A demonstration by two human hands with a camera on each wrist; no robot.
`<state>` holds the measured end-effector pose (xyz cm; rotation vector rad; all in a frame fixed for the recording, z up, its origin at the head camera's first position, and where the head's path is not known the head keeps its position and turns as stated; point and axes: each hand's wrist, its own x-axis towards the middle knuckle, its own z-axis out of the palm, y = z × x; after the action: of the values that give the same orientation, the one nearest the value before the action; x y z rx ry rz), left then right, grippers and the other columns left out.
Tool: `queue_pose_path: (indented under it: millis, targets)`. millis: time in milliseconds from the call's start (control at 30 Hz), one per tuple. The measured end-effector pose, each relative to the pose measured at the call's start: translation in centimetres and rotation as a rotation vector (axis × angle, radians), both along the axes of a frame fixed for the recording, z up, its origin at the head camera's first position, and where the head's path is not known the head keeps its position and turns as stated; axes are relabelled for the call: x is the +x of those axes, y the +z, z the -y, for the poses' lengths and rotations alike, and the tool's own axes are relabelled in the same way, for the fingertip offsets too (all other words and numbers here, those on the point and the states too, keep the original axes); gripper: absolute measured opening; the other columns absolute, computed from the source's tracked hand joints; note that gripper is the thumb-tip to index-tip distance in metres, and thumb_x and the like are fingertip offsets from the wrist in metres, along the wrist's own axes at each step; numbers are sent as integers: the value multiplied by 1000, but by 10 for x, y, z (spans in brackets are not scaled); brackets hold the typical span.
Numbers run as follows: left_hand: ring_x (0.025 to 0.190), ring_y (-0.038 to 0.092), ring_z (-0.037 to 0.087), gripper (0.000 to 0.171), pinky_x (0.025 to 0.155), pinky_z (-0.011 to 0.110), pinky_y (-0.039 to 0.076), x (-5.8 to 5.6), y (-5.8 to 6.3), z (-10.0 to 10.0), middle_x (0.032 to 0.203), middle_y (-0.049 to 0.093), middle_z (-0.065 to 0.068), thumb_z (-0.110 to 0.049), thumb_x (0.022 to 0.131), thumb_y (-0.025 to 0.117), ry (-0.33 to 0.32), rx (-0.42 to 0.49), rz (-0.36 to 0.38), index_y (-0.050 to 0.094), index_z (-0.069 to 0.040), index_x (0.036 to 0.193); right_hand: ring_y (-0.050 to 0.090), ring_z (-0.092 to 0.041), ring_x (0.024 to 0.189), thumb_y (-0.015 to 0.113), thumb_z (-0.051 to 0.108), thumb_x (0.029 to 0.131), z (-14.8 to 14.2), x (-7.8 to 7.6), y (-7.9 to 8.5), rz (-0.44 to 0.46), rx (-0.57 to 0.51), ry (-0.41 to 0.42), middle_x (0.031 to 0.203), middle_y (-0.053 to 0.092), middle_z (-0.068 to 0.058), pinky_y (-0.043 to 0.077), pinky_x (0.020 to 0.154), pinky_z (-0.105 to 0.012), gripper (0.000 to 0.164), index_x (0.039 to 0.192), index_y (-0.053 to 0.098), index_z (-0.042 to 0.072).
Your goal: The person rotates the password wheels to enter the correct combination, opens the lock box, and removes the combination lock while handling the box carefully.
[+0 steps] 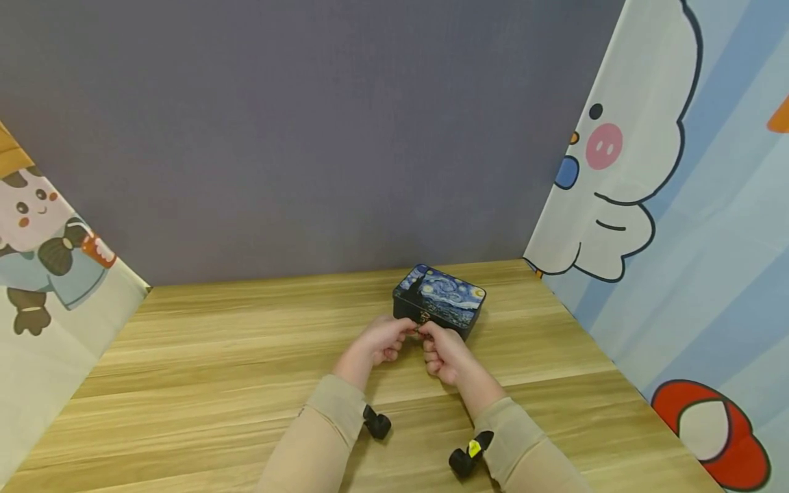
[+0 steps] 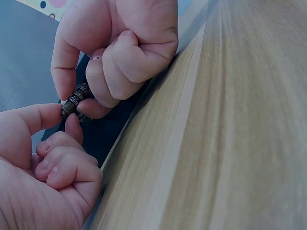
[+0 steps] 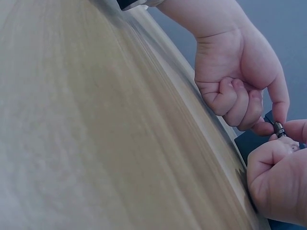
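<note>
A dark box with a swirling blue night-sky picture on its lid sits closed at the back right of the table. At its front clasp hangs a small bronze-coloured combination padlock with rings of characters. My left hand pinches one end of the padlock between thumb and forefinger. The other end is pinched by my right hand in the same way. Both hands keep their remaining fingers curled into the palm. In the right wrist view, fingertips hide most of the padlock.
The wood-grain table reaches back to a grey panel. Cartoon-printed sheets stand along the left and right sides. A black wrist camera is on the left sleeve, another black camera on the right.
</note>
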<state>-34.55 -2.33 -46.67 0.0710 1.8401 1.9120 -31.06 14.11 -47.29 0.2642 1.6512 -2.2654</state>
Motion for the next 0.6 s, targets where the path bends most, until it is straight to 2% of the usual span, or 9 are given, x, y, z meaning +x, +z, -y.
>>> queue_pose_path:
  millis: [300, 600]
  targets:
    - [46, 27, 7, 22, 42, 21, 25, -1, -1, -1, 57, 33, -6, -23, 90, 69, 7, 1, 1, 59, -5, 82, 25, -3, 42, 59, 20, 90, 0, -1, 0, 8, -9, 9, 56, 28, 8, 19, 39, -19, 15, 80, 50, 13]
    - [45, 25, 8, 25, 42, 22, 24, -1, -1, 0, 56, 30, -6, -23, 92, 67, -7, 9, -1, 54, -5, 80, 24, -4, 43, 58, 21, 91, 0, 0, 1, 6, -11, 20, 56, 27, 8, 19, 39, -19, 17, 81, 48, 13]
